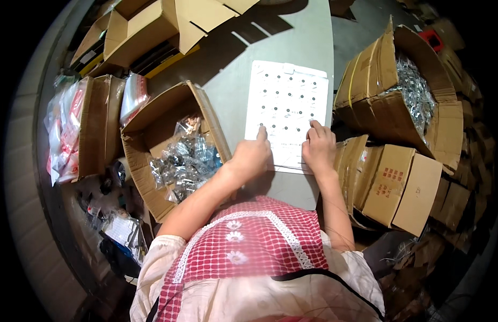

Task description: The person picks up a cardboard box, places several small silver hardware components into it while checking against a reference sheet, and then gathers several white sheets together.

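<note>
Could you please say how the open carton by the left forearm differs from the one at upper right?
The left carton holds clear bags of pieces, some copper-coloured; the right carton holds shiny silvery ones. A yellow line marks the right carton; none shows on the left carton. The left carton is left of the white board, the right carton right of it. Both are open and brown.

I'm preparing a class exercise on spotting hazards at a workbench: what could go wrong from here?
First, the left grip and right grip are at the white board, close to its small dark dots; if those are loose pieces, a brush might shift them. Second, the left forearm runs beside the open carton of bagged pieces and could catch its edge. Third, shiny pieces in the upper right carton might spill if it were knocked.
</note>
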Action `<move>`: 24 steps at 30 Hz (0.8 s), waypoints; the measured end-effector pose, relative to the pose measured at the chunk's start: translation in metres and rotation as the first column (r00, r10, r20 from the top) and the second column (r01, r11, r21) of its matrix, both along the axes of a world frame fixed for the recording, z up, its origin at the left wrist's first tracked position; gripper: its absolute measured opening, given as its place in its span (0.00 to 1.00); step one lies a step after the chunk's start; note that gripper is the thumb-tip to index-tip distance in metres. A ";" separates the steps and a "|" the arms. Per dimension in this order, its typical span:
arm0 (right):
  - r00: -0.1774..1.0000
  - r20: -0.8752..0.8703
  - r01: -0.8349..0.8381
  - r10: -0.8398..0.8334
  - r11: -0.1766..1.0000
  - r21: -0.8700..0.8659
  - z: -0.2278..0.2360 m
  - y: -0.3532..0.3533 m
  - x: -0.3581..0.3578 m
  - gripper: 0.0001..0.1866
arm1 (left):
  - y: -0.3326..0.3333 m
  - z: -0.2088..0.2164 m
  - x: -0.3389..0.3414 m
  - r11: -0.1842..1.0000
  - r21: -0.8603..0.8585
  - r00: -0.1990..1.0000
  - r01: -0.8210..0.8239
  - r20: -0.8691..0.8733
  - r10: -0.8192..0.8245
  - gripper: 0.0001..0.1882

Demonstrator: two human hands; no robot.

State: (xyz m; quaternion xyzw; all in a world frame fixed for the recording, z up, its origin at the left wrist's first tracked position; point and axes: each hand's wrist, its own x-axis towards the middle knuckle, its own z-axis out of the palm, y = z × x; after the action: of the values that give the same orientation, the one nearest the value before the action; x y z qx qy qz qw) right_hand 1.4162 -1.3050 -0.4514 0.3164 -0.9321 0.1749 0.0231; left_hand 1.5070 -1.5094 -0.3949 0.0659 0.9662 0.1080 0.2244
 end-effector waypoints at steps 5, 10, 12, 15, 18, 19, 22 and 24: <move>0.999 0.035 -0.037 0.033 0.991 0.126 0.015 -0.007 -0.008 0.12 | 0.000 0.001 0.001 1.000 0.027 1.000 0.008 -0.013 -0.008 0.30; 0.998 0.034 -0.063 0.058 0.982 0.178 0.015 -0.014 -0.007 0.11 | -0.001 -0.001 0.004 0.999 0.033 0.999 -0.005 -0.035 0.006 0.30; 0.998 0.029 -0.068 0.064 0.980 0.188 0.015 -0.015 -0.006 0.11 | -0.002 -0.003 0.005 0.999 0.037 1.000 -0.007 -0.030 0.008 0.30; 0.998 0.035 -0.056 0.050 0.977 0.206 0.016 -0.014 -0.006 0.11 | -0.002 -0.004 0.006 0.998 0.055 0.998 -0.002 -0.058 0.005 0.28; 0.998 0.053 -0.054 0.043 0.975 0.216 0.016 -0.014 -0.006 0.12 | -0.002 -0.001 0.006 0.999 0.047 0.998 0.006 -0.061 -0.003 0.27; 0.998 0.052 -0.055 0.046 0.977 0.205 0.015 -0.014 -0.006 0.12 | -0.002 -0.001 0.005 0.999 0.039 0.998 0.008 -0.057 -0.006 0.27; 0.997 0.062 -0.057 0.045 0.978 0.200 0.015 -0.014 -0.007 0.12 | -0.002 0.004 0.004 1.000 0.030 0.999 0.011 -0.049 -0.010 0.26; 0.997 0.072 -0.056 0.042 0.977 0.204 0.016 -0.014 -0.008 0.12 | -0.001 0.004 0.003 1.000 0.026 0.999 0.011 -0.045 -0.010 0.26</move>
State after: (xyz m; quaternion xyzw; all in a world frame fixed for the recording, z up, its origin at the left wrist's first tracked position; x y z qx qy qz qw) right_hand 1.4084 -1.3194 -0.4359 0.3340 -0.9373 0.0884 -0.0452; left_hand 1.5098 -1.5106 -0.3909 0.0764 0.9692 0.1177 0.2023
